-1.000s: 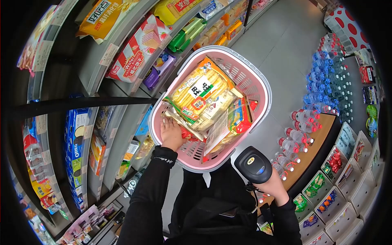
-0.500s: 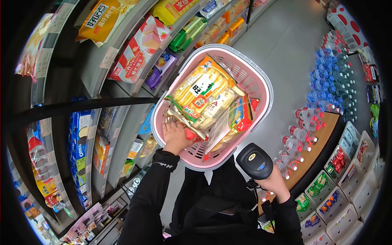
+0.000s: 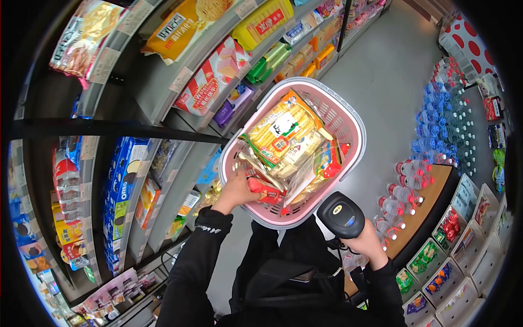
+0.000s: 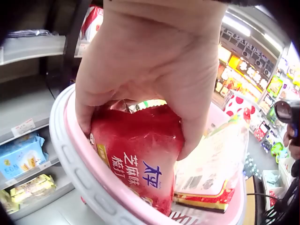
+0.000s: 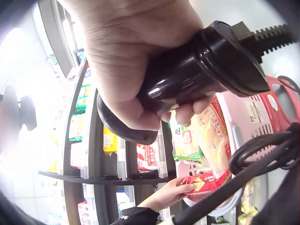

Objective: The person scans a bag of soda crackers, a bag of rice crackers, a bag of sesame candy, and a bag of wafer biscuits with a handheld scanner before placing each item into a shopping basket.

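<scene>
My left hand (image 3: 234, 192) reaches over the near left rim of a pink shopping basket (image 3: 355, 120). Its thumb and fingers grip a red cracker packet (image 4: 136, 150) by the two sides, with Chinese lettering facing up in the left wrist view. Beside the packet in the basket lie a large clear bag of rice crackers (image 3: 272, 133) and a red-and-yellow food bag (image 3: 327, 163). My right hand (image 3: 369, 243) holds a black barcode scanner (image 3: 340, 215) by its handle, to the right of the basket. The scanner's coiled cable (image 5: 262, 150) hangs below that hand.
Shelves of biscuits, among them a wafer packet (image 3: 215, 76) and a blue Oreo box (image 3: 122, 191), stand on the left. To the right are rows of water bottles (image 3: 436, 122), a wooden-topped counter (image 3: 419, 210) and sweet bins (image 3: 457, 283). Grey floor (image 3: 381, 71) lies ahead.
The left hand went from lying spread inside the basket's left side to gripping the red cracker packet, which now shows more. Basket and shelves have shifted right and down in the head view.
</scene>
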`<move>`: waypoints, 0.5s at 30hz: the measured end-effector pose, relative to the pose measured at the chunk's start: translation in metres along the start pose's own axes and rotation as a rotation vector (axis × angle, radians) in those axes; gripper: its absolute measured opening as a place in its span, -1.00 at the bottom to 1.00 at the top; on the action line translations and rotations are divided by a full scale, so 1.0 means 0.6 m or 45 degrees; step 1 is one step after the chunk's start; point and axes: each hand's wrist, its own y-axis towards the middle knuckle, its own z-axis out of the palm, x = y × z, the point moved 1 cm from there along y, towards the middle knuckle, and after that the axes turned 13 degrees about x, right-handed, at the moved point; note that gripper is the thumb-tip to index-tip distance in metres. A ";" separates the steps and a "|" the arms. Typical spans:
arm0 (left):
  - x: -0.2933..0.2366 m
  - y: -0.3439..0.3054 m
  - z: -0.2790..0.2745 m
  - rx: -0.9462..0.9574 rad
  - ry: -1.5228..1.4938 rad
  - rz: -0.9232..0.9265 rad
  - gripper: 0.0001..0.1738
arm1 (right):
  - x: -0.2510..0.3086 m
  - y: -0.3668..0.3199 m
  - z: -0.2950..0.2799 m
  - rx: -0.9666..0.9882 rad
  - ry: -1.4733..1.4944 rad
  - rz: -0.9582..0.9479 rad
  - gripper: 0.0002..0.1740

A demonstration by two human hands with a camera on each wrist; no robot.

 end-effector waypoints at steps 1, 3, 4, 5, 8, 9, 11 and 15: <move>-0.001 -0.009 -0.010 0.006 -0.136 0.060 0.07 | 0.002 -0.001 0.001 -0.009 0.008 -0.008 -0.63; -0.011 -0.036 -0.036 0.068 -0.153 0.070 -0.02 | 0.008 -0.007 0.005 -0.029 0.016 -0.018 -0.63; -0.004 -0.046 -0.042 0.131 -0.416 0.127 -0.09 | 0.015 -0.008 0.005 -0.037 -0.017 -0.017 -0.64; 0.002 -0.058 -0.046 0.195 -0.680 0.185 -0.16 | 0.021 -0.011 0.006 -0.043 -0.051 -0.017 -0.65; 0.010 -0.100 -0.054 0.298 -1.392 0.092 -0.24 | 0.033 -0.016 0.008 -0.021 -0.110 -0.050 -0.64; 0.012 -0.115 -0.052 0.360 -1.746 0.039 -0.28 | 0.044 -0.017 0.011 -0.026 -0.123 -0.068 -0.64; 0.012 -0.136 -0.023 0.355 -1.888 0.155 -0.27 | 0.070 -0.017 0.018 -0.011 -0.096 -0.126 -0.61; -0.037 -0.174 0.010 0.537 -2.629 0.546 -0.23 | 0.108 -0.012 0.030 0.087 -0.313 -0.223 -0.58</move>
